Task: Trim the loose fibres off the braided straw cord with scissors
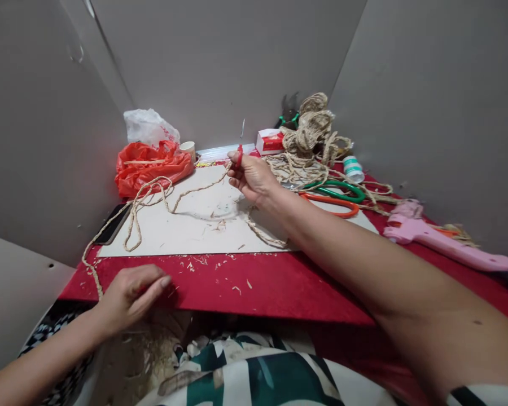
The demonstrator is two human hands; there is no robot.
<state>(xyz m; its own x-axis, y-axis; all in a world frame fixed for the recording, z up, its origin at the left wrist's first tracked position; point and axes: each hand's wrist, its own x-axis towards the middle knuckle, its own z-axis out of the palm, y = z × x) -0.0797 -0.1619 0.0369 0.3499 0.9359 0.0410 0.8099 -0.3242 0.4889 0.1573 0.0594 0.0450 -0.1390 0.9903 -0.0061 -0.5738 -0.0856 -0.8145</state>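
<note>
My right hand point(252, 176) is raised over the white board point(195, 234), its fingers closed on a small red-handled tool point(239, 153) whose thin metal tip points up. Braided straw rope point(201, 189) runs from beside those fingers leftward in loops and down past the table's front edge. Near that edge, over the red cloth point(220, 287), my left hand point(138, 290) is curled with the thumb against the bent fingers; what it holds, if anything, is hidden. Part of the rope passes behind it.
A red plastic bag point(152, 166), a phone point(112, 225) and a tape roll point(188, 150) are on the left. Rope coils point(311, 132), pliers point(289, 115), green-and-orange-handled scissors point(336, 190), a white spool point(353, 169) and a pink glue gun point(444, 239) stand right. Grey panels enclose the table.
</note>
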